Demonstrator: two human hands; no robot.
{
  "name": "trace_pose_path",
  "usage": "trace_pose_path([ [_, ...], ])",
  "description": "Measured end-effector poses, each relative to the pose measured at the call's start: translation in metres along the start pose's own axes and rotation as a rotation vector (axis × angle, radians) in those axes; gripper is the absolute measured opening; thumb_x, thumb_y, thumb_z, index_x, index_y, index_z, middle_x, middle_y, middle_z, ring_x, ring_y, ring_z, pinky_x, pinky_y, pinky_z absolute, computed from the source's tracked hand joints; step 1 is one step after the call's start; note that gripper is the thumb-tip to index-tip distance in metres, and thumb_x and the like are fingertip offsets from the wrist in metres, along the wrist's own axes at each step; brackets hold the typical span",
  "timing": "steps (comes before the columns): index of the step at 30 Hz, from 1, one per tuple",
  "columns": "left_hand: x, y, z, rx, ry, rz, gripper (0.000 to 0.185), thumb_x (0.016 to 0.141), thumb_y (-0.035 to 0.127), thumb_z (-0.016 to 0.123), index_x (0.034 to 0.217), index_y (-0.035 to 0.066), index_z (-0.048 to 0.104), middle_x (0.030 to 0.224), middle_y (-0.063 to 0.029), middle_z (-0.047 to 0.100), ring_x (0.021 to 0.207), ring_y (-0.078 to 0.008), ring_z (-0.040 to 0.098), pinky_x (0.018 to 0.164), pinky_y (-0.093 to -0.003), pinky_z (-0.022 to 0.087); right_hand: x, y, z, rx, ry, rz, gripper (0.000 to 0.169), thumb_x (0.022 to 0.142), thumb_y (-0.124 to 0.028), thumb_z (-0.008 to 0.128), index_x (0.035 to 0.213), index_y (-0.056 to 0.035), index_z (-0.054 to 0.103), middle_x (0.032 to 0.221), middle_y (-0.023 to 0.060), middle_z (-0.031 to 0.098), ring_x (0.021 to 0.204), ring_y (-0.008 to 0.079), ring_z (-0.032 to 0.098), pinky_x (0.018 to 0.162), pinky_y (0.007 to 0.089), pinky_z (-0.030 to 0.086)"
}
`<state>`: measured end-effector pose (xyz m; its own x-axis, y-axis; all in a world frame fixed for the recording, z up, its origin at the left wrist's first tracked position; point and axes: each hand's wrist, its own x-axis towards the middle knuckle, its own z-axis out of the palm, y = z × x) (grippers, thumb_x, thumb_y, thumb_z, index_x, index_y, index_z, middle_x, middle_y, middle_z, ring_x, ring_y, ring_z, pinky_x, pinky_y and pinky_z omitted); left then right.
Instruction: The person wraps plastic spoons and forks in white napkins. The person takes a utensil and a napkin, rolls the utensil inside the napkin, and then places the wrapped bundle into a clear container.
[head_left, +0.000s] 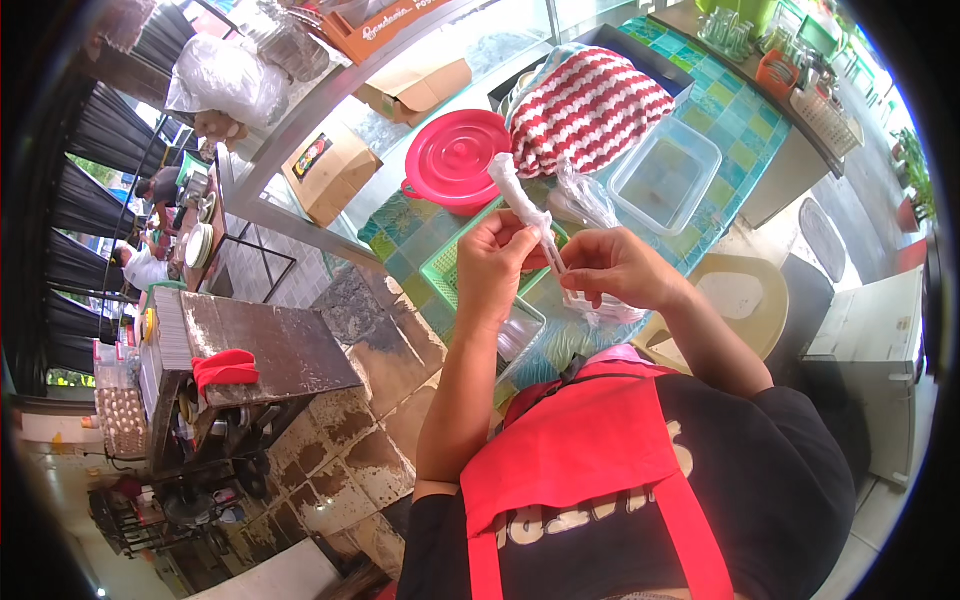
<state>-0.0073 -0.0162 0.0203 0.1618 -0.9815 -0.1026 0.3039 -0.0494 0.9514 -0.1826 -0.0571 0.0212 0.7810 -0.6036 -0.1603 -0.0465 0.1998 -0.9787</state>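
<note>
A slim white wrapped roll (514, 184), apparently a napkin around utensils, is pinched by my left hand (491, 255) near its middle. Narrow handle-like ends stick out of its lower part. My right hand (622, 268) has its thumb and fingers on that lower end. Under the right hand lies a clear plastic pack (611, 309), its contents partly hidden. A crumpled clear plastic bag (589, 199) sits just beyond my hands. Beneath my left hand is a green plastic basket (442, 274), partly covered by it. A white-rimmed basket (534, 326) with clear-wrapped items stands closer to me.
On the tile-patterned table (739, 150) are a red lidded tub (457, 157), a red-and-white striped cloth (592, 101) and a clear plastic container (666, 176). A beige plastic chair (772, 300) stands at right. Cardboard boxes (330, 176) sit behind glass. Two people are far left.
</note>
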Motion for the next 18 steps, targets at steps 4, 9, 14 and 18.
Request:
trace_pose_path([
  [4,0.001,0.002,-0.001,0.007,-0.005,0.004,0.015,0.08,0.002,0.053,0.093,-0.002,0.058,0.081,-0.0125,0.064,0.071,-0.0173,0.065,0.064,-0.0302,0.055,0.0,-0.004,0.002,-0.11,0.065,-0.015,0.015,0.08,-0.013,0.063,0.087,-0.0002,0.058,0.07,0.0018,0.059,0.061,0.0071,0.054,0.051,0.0226,0.044],
  [9,0.002,0.0,-0.002,0.03,-0.003,0.031,0.017,0.08,0.0,0.051,0.095,-0.003,0.057,0.083,-0.0118,0.063,0.077,-0.0171,0.064,0.064,-0.0299,0.055,-0.002,-0.011,0.006,-0.171,0.121,0.034,0.015,0.079,-0.014,0.064,0.084,-0.0018,0.056,0.07,0.0018,0.059,0.061,0.0074,0.054,0.052,0.0226,0.044],
  [14,0.002,0.005,0.004,0.085,0.026,0.062,0.024,0.079,0.0,0.049,0.102,-0.004,0.055,0.085,-0.011,0.063,0.075,-0.0165,0.063,0.065,-0.0283,0.054,0.001,-0.005,0.011,-0.178,0.169,0.023,0.016,0.078,-0.014,0.065,0.084,-0.0015,0.055,0.07,0.002,0.059,0.062,0.008,0.054,0.053,0.0236,0.045],
  [18,0.002,0.007,0.005,0.095,0.053,0.076,0.028,0.078,0.0,0.049,0.106,-0.003,0.054,0.084,-0.0115,0.063,0.073,-0.0164,0.063,0.065,-0.0276,0.054,0.003,-0.004,0.019,-0.288,0.234,-0.081,0.016,0.079,-0.008,0.065,0.087,-0.0028,0.054,0.073,-0.0008,0.056,0.063,0.0044,0.051,0.054,0.0213,0.042],
])
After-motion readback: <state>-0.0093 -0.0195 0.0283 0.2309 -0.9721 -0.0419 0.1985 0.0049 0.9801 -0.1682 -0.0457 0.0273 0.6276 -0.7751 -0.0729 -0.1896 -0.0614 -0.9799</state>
